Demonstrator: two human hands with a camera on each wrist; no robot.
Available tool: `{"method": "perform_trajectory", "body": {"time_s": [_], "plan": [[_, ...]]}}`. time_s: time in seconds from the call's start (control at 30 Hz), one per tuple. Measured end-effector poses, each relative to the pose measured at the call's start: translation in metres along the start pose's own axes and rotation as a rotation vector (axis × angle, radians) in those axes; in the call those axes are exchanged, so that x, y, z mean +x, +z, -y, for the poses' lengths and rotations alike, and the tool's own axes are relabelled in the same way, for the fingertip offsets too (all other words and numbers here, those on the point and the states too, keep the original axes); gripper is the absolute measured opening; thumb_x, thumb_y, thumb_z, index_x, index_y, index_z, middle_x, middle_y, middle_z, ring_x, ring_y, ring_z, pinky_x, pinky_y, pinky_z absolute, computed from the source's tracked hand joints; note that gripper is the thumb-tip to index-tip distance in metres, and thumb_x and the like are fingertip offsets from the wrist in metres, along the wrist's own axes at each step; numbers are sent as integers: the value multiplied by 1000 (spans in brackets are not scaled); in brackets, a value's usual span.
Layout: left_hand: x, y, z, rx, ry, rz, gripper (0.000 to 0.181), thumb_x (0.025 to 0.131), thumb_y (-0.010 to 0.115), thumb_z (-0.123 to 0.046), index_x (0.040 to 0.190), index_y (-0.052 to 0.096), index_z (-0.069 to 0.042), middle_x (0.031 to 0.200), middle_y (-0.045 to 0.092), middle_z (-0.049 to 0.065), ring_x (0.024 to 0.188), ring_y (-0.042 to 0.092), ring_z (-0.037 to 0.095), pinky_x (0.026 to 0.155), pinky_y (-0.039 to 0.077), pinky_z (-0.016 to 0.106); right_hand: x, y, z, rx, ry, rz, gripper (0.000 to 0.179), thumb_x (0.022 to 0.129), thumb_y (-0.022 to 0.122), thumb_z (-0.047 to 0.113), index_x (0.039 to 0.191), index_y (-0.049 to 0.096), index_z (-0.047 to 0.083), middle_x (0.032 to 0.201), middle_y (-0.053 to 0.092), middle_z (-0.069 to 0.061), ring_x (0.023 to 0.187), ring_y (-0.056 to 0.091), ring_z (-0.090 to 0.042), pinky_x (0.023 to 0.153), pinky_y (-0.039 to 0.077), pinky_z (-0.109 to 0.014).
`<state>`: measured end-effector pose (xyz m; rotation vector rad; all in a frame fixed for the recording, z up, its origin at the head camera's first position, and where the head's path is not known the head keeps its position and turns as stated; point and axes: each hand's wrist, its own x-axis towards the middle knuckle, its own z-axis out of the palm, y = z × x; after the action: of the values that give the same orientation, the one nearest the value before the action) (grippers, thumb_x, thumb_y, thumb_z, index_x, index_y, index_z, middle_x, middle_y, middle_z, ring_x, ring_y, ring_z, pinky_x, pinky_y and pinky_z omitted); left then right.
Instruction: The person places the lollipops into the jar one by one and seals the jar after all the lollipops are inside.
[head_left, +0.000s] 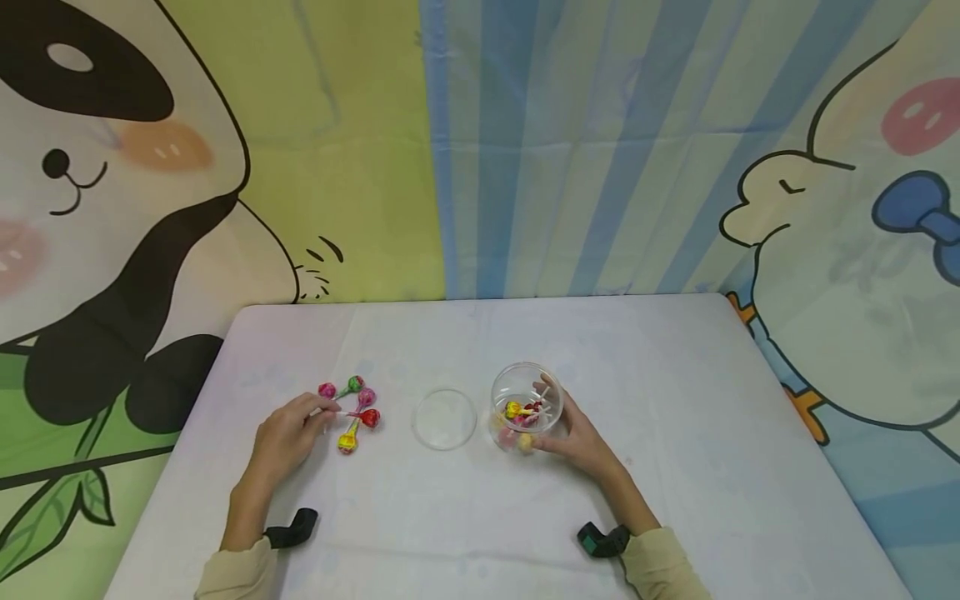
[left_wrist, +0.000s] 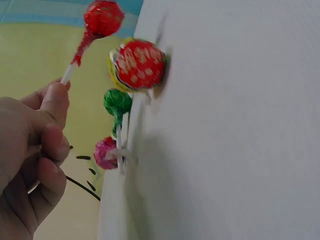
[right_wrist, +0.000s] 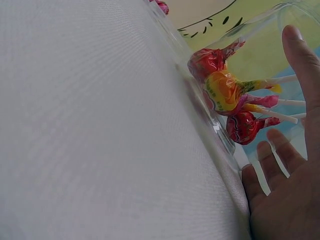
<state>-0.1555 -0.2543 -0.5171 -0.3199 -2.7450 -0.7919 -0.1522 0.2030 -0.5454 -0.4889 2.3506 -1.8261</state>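
Observation:
Between thumb and forefinger my left hand (head_left: 288,433) pinches the white stick of a red-wrapped lollipop (left_wrist: 102,20). Around it on the table are a green lollipop (head_left: 356,383), a yellow one (head_left: 347,442) and pink ones (head_left: 366,397). My right hand (head_left: 577,437) holds the side of a clear round jar (head_left: 498,417), thumb on one side and fingers on the other. Inside the jar lie several lollipops with red and yellow wrappers (right_wrist: 222,92), their sticks pointing toward the palm in the right wrist view.
A clear round lid (head_left: 444,419) lies flat between the lollipops and the jar. White cloth covers the table (head_left: 450,533). Behind it hangs a cartoon-printed curtain (head_left: 540,150). Each wrist wears a black camera mount (head_left: 292,529).

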Motion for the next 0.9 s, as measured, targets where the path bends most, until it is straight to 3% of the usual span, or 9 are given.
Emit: {"method": "perform_trajectory", "body": {"time_s": [0.13,0.27,0.6,0.9], "plan": [[7,-2,-14,-170,55,-117,22,78,75,4,94,72,-11,91,70,1,62,51,3,55,43,11,1,0,-1,-5,5,-2,99,74,82,13,154,24,24,154,39,-10,144,30,-39,115,12,-65],[14,-7,-33,-317,102,-175,23,78,73,9,93,71,-8,88,69,4,53,48,3,50,40,11,2,0,-2,-23,7,-8,99,74,82,13,154,24,27,154,40,-10,144,31,-38,116,13,-65],[33,-14,-89,-608,162,-112,17,81,70,8,95,71,-2,84,68,14,53,53,8,49,45,16,1,-1,-1,-23,-1,-7,99,74,82,11,153,25,25,154,40,-11,143,31,-40,115,13,-65],[57,-5,-144,-687,274,-34,14,80,77,-5,93,73,-8,82,71,5,51,56,6,47,44,20,0,0,0,-12,-6,-2,99,74,82,13,154,25,24,154,39,-13,144,31,-40,115,13,-66]]}}
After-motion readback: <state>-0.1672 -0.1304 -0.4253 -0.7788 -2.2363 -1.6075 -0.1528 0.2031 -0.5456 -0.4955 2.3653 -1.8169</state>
